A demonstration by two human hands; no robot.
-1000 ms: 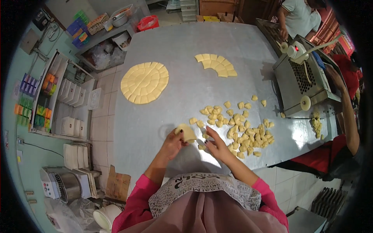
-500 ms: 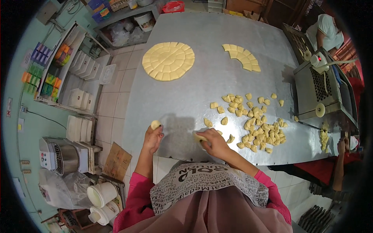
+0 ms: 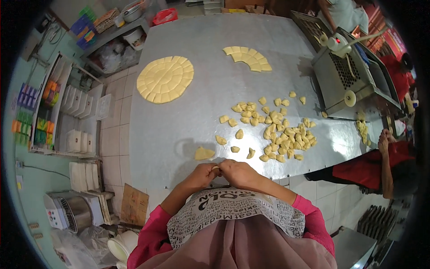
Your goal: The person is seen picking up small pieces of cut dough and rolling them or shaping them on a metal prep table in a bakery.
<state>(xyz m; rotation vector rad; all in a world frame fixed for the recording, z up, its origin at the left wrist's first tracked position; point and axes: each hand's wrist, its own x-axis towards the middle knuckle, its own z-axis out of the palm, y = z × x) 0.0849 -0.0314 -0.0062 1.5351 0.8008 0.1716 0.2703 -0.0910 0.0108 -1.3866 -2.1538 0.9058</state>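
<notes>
My left hand (image 3: 202,174) and my right hand (image 3: 239,174) meet at the table's near edge, fingers closed together. Between them shows a sliver of a dough piece (image 3: 216,167); the fingers hide the rest. Just beyond my left hand lies a flattened dough piece (image 3: 204,153) on the metal table (image 3: 170,130). Several loose lumps, including a dough lump (image 3: 221,140), are scattered ahead of my right hand. They lead to a large heap of dough pieces (image 3: 289,136) on the right.
A round dough sheet (image 3: 165,80), cut into segments, lies at the far left, and a curved cut strip (image 3: 249,58) at the far middle. A metal machine (image 3: 345,80) stands on the right. Beside it, a co-worker's hand (image 3: 384,140) is near a small dough pile (image 3: 362,131).
My hands, apart before with dough in each, have come together at the table edge. A flattened dough piece now lies uncovered in front of them. The view has shifted right.
</notes>
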